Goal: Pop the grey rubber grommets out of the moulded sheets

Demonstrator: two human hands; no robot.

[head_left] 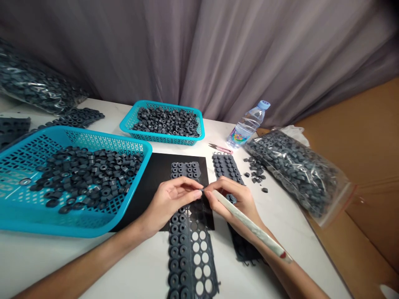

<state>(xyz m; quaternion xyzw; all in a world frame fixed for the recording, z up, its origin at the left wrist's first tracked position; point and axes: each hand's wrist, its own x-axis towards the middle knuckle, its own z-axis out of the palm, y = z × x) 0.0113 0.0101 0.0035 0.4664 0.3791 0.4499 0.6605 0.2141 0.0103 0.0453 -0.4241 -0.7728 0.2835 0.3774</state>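
My right hand (235, 199) is closed around a long, slim tool with a whitish wrapped handle (249, 224) and a red spot near its back end. The tool's tip is hidden at my fingertips. Thumb and fingers of my left hand (174, 199) pinch a small dark piece (202, 190) right against the right fingertips; its shape is mostly covered. Beneath both hands lies a dark rubber sheet of moulded rings (174, 251), with a section of bare round holes (204, 258) on its right side. Part of it rests on a black mat (149, 178).
Two blue baskets (93, 230) (162, 139) hold loose rubber pieces. Another sheet (226, 166) lies right of the mat, near thread snips (221, 148), a water bottle (247, 124), loose pieces (256, 169) and a filled plastic bag (296, 170). A larger bag (34, 83) sits back left.
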